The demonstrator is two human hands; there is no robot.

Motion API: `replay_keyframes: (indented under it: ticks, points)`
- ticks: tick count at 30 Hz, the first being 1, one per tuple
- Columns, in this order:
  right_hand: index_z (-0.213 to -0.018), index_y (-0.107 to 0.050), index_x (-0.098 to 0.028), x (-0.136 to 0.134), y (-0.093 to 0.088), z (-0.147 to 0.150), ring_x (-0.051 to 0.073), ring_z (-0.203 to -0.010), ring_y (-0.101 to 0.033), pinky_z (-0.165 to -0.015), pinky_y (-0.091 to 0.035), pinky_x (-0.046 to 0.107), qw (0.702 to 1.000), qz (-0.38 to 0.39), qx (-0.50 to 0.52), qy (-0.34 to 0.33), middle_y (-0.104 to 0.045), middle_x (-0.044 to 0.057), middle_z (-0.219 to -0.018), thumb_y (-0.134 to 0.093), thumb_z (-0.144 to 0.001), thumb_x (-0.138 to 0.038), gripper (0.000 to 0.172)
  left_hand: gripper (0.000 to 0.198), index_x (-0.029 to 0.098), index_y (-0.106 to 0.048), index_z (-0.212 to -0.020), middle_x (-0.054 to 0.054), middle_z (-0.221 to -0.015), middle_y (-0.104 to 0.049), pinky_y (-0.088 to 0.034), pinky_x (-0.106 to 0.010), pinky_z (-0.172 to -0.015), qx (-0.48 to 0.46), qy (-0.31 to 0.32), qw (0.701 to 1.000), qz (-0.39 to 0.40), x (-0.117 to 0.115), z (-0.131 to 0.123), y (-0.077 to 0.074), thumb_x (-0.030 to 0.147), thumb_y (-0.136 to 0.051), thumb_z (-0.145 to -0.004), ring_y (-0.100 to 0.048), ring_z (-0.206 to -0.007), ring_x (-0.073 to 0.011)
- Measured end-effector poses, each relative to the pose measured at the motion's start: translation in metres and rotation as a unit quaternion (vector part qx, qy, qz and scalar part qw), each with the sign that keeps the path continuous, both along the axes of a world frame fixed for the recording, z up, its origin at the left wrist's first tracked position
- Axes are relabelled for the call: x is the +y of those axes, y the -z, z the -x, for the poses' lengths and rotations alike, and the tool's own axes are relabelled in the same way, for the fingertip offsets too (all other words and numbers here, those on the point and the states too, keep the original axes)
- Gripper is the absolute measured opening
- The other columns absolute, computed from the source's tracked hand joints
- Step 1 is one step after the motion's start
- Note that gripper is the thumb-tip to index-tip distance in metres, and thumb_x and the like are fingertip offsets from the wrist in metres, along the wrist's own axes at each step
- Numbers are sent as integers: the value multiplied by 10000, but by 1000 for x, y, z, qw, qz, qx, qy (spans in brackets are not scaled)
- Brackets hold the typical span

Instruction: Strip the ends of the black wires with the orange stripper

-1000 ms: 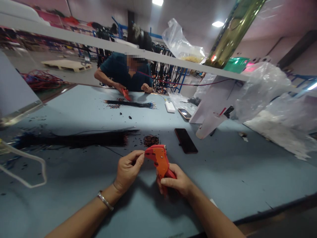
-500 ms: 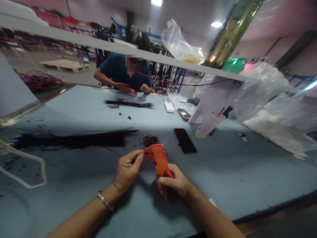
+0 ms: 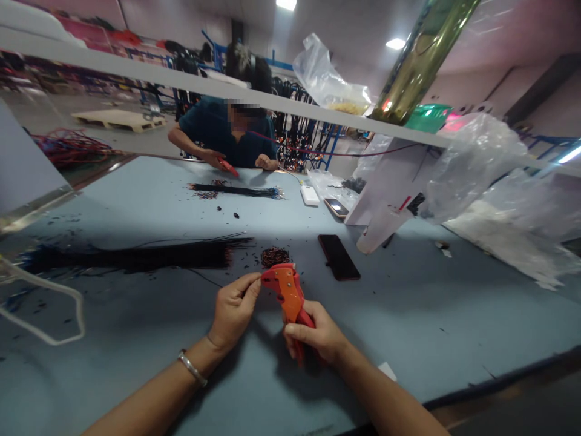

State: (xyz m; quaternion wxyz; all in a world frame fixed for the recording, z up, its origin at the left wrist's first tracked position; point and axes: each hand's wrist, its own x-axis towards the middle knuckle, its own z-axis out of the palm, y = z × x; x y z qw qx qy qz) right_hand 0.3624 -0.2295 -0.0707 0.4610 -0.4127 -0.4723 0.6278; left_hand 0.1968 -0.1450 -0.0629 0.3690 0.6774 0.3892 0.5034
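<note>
My right hand [image 3: 318, 336] is wrapped round the handles of an orange and red wire stripper [image 3: 288, 293], its head pointing up and to the left. My left hand [image 3: 236, 309] pinches a thin black wire [image 3: 206, 278] right at the stripper's jaws. That wire trails back toward a thick bundle of black wires [image 3: 158, 257] lying across the table. The wire's end is hidden by my fingertips and the jaws. Just behind the stripper head lies a small heap of cut insulation bits [image 3: 275, 257].
A black phone [image 3: 339, 257] lies right of the heap, with a plastic cup [image 3: 381, 230] beyond it. Across the table a co-worker [image 3: 227, 136] holds a red tool near a second wire bundle [image 3: 236, 190]. A white shelf bar [image 3: 281, 100] crosses overhead.
The wire stripper has shifted slightly left and tilted a little with my right hand. My left hand stays almost in place. The co-worker's red tool has moved left.
</note>
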Motion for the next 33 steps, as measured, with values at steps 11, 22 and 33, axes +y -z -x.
replay_keyframes:
  ticks: [11, 22, 33]
  points:
    - [-709, -465, -176, 0, -2, 11, 79, -307, -436, -284, -331, 162, 997, 37, 14, 61, -490, -66, -440, -727, -692, -461, 388, 232, 167, -745, -827, -38, -796, -757, -540, -246, -665, -6, -11, 1000, 25, 2, -4, 0, 310, -565, -796, -678, -713, -176]
    - [-915, -511, -155, 6, -3, 3, 147, -540, -617, -486, -489, 248, 976, 69, 192, 83, -614, 3, -679, -713, -702, -341, 347, 238, 158, -707, -749, -17, -688, -703, -488, -226, -636, 25, -55, 997, 38, 10, -2, 3, 354, -575, -778, -626, -676, -162]
    - [-1009, -518, -144, 5, -1, 0, 186, -685, -664, -613, -523, 307, 983, 49, 175, 32, -632, 39, -824, -721, -718, -304, 390, 243, 161, -658, -669, 13, -609, -618, -441, -202, -578, 31, -36, 998, 52, 9, 0, -3, 366, -568, -762, -547, -604, -132]
